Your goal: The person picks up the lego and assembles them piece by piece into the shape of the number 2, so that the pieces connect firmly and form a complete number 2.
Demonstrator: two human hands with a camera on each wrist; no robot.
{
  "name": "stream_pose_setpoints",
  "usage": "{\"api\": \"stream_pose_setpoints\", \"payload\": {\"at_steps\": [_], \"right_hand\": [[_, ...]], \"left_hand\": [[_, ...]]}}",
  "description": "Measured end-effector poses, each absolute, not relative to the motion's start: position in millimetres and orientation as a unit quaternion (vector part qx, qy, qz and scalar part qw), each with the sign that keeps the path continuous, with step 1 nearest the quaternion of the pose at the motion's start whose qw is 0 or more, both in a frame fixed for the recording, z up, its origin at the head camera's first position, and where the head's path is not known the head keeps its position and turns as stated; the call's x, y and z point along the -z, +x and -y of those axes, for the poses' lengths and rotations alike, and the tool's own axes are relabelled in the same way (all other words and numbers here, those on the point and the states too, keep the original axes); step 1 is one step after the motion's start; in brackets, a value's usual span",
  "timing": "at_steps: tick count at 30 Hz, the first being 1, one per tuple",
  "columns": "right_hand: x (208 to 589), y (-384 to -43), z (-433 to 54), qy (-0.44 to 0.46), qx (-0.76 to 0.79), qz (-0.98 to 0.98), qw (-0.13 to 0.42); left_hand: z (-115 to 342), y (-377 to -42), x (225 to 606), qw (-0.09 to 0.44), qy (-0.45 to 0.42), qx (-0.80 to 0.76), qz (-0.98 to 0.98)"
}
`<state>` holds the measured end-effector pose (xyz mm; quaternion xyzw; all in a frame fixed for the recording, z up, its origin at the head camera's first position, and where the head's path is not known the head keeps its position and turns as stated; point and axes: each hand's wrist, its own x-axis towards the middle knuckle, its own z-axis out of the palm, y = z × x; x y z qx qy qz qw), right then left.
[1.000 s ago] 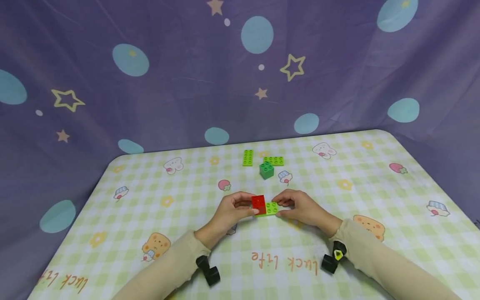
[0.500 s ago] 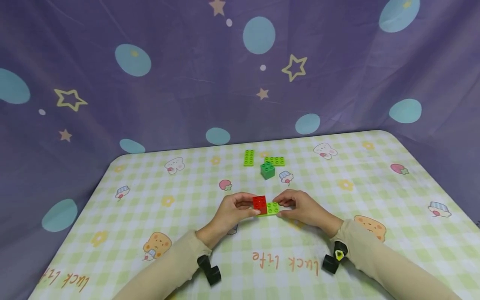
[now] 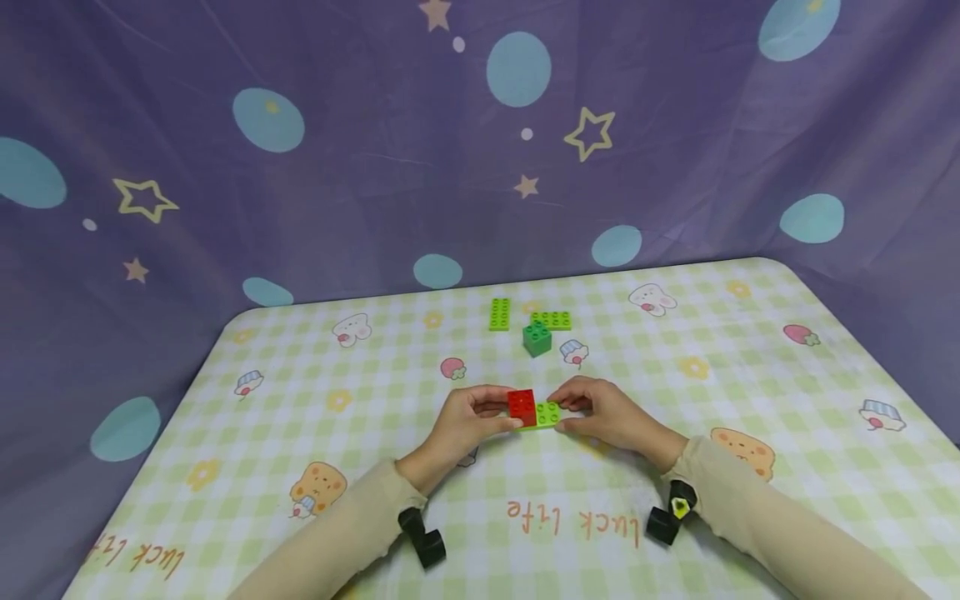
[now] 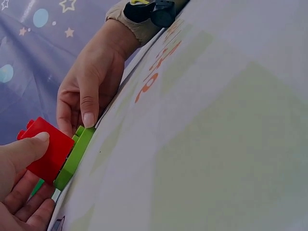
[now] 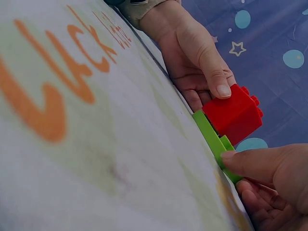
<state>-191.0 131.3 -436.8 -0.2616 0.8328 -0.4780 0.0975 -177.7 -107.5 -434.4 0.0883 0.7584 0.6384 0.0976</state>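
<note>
A red toy brick [image 3: 521, 407] sits on the left half of a flat light-green brick plate [image 3: 548, 414], whose bare studs show on the right half. My left hand [image 3: 467, 423] pinches the red brick between thumb and fingers; its thumb lies on the brick's near side in the left wrist view. At the plate's right end, my right hand [image 3: 600, 411] pinches the light-green plate, the thumb on its near edge in the right wrist view. The plate lies on the table or just above it; I cannot tell which.
Farther back on the checked tablecloth [image 3: 390, 367] stands a dark green brick [image 3: 537, 339]. Behind it lie two more light-green plates, one lengthwise [image 3: 499, 314] and one crosswise [image 3: 557, 320]. A purple patterned curtain [image 3: 360, 208] hangs beyond the table's far edge.
Both hands keep their hold on the brick and plate. The whole head view has shifted slightly to the right; otherwise little differs.
</note>
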Motion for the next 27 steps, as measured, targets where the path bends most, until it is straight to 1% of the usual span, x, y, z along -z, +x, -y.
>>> {"api": "stream_pose_setpoints", "payload": {"at_steps": [7, 19, 27], "right_hand": [[439.1, -191.3, -131.3, -0.258, 0.481, -0.832, 0.101], [439.9, -190.3, -131.2, -0.257, 0.479, -0.834, 0.100], [438.3, -190.8, -131.4, -0.259, 0.478, -0.834, 0.098]], "left_hand": [[108.2, -176.2, 432.3, 0.101, 0.089, -0.639, -0.757], [109.6, -178.2, 438.8, 0.108, 0.133, -0.635, -0.753], [108.1, -178.1, 436.8, 0.109, 0.127, -0.637, -0.752]]}}
